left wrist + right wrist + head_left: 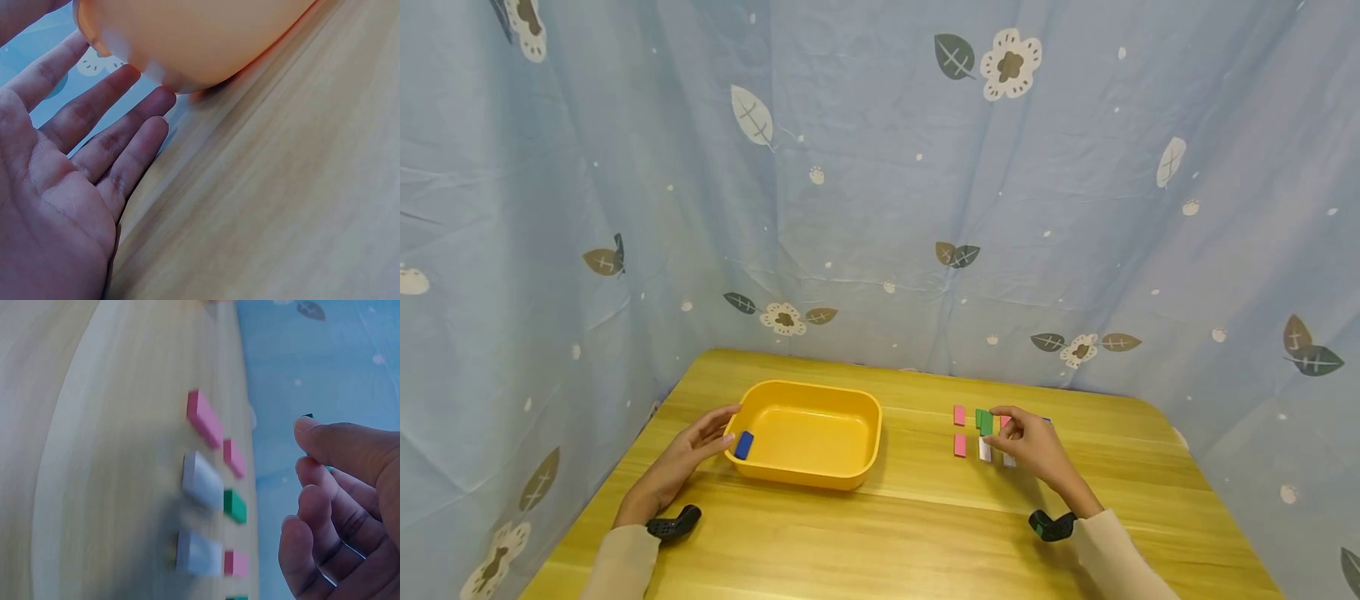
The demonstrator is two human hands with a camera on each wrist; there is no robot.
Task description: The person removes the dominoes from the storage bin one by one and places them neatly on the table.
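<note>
My left hand (pixel 688 450) touches the left end of a yellow plastic bin (pixel 805 480), its fingers nearly straight against the outer wall (pixel 206 44). Inside the bin, at the left, lies one blue block (pixel 743 445). Over at the right, my right hand (pixel 1030 440) pinches a green block (pixel 987 423) between thumb and index finger, above the table. Most of that block is hidden by the fingers in the right wrist view. Below this hand are white blocks (pixel 203 481), pink blocks (pixel 204 419) and another green block (pixel 235 506), set out in rows.
The wooden table (pixel 820 542) carries the bin at left and the block rows at right. A blue block (pixel 1047 420) shows partly behind the right hand. Behind the table hangs a blue patterned curtain (pixel 865 208). Black wrist devices (pixel 1051 526) sit at both wrists.
</note>
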